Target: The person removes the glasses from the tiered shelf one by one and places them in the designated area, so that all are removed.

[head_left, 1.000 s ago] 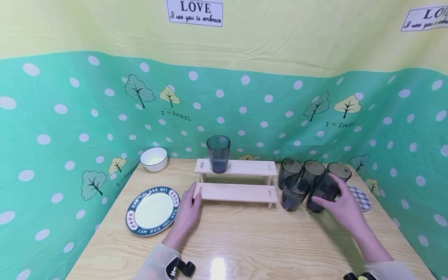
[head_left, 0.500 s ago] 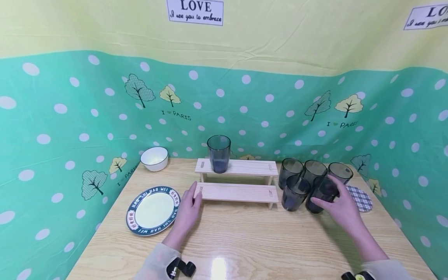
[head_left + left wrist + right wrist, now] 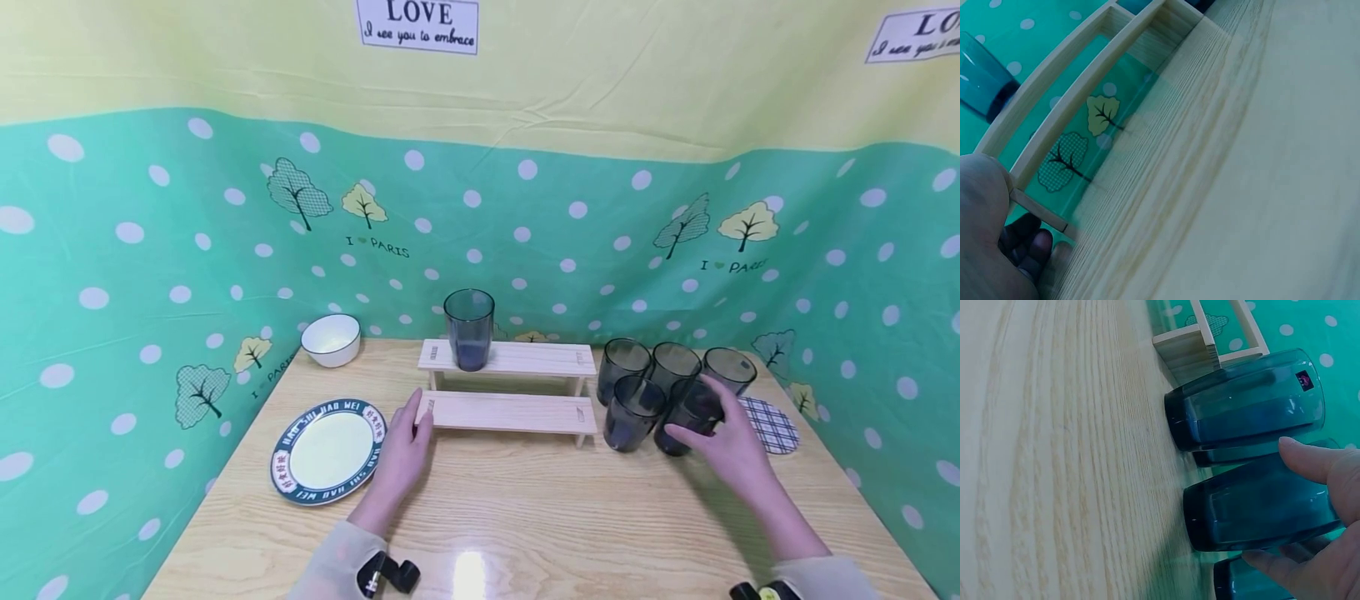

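My right hand (image 3: pixel 735 446) grips a dark tinted glass tumbler (image 3: pixel 681 425), thumb on one side and fingers on the other. In the right wrist view this tumbler (image 3: pixel 1254 506) stands on the table beside another tumbler (image 3: pixel 1247 403). Several matching tumblers (image 3: pixel 632 417) are grouped around it. My left hand (image 3: pixel 401 450) holds the left end of the lower tier of a two-tier wooden rack (image 3: pixel 506 412). Its fingers curl at the rack's leg in the left wrist view. One tumbler (image 3: pixel 470 333) stands upright on the left part of the upper tier.
A white plate with a dark patterned rim (image 3: pixel 283 442) lies left of my left hand. Behind it, a white bowl (image 3: pixel 332 357) sits at the table's back left. A round plaid mat (image 3: pixel 776 429) lies right of the tumblers. Printed cloth (image 3: pixel 517 217) hangs behind the table.
My right hand and the gripped tumbler have shifted slightly left, toward the neighbouring tumbler. The left hand stays on the rack.
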The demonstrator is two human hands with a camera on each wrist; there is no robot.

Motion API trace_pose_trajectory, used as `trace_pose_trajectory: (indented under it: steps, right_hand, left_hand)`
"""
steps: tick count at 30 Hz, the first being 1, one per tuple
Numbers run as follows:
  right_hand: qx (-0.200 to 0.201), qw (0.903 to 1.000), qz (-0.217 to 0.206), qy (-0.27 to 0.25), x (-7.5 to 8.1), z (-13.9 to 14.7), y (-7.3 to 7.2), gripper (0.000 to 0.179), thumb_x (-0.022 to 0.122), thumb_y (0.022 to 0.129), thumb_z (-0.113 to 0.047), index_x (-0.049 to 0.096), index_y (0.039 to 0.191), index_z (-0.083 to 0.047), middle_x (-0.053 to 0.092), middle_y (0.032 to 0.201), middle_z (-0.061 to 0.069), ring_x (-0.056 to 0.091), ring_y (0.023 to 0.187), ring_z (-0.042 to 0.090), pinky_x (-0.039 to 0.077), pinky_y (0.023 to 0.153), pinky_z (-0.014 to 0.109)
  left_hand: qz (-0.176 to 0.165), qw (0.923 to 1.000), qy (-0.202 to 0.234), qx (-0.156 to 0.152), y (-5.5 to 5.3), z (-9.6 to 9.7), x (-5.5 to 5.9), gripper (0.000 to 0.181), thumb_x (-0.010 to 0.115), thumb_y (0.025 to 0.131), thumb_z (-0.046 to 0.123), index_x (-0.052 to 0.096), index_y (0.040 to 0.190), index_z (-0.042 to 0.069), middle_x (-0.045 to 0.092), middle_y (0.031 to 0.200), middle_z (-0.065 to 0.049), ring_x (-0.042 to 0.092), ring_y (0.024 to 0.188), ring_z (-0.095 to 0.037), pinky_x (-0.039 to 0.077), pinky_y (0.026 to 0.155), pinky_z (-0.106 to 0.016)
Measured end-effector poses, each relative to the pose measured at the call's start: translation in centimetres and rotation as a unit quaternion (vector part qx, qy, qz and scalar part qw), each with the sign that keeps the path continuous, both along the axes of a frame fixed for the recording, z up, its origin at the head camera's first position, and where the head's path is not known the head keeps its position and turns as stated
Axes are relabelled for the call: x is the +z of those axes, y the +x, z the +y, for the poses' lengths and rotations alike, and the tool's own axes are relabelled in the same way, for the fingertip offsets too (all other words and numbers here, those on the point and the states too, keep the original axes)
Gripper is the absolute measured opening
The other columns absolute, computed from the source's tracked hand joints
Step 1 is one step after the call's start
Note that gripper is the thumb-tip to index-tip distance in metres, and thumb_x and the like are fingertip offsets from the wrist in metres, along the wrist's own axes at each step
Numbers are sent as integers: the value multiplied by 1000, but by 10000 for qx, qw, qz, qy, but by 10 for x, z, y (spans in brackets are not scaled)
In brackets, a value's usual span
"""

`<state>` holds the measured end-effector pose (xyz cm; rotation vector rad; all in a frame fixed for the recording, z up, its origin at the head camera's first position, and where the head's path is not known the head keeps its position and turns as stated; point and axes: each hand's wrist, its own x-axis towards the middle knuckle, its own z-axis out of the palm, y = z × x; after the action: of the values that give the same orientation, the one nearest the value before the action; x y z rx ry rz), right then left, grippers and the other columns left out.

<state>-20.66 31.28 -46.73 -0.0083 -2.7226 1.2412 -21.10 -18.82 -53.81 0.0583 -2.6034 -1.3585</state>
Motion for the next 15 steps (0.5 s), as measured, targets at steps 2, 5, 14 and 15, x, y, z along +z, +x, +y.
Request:
trace_pose_trajectory:
  steps: [2,5,14,15]
  right_hand:
    - [58,10000,55,15,0,0,1,115,92,94,-34,16,176,-5,18,173,41,22,154,67,28,114,86]
    - [142,9998,118,-43,3,1,3,116,92,95,-31,14,177,-6,15,174,40,20,155,67,27,114,87]
    - [58,9991,413,-79,33,-2,14,118,92,94,-33,13,178,-11,35,165,38,35,148,64,34,112,84]
    - [67,9989,454,-118,36,-2,15,118,92,94,-32,12,178,-12,34,166,38,35,148,64,34,113,83]
  left_hand:
    - [-12,10000,10,-3,0,0,0,61,50,119,32,36,173,9,60,148,-25,60,135,-43,47,119,-61]
    - [16,10000,-4,-12,0,0,0,61,50,119,32,35,173,8,60,147,-25,60,135,-43,46,119,-62]
    - [47,10000,5,-17,1,0,1,61,50,119,32,36,173,8,60,147,-25,60,136,-43,46,119,-62]
    - [41,10000,10,-7,1,0,0,61,51,119,33,36,173,8,60,147,-25,60,136,-43,46,120,-62]
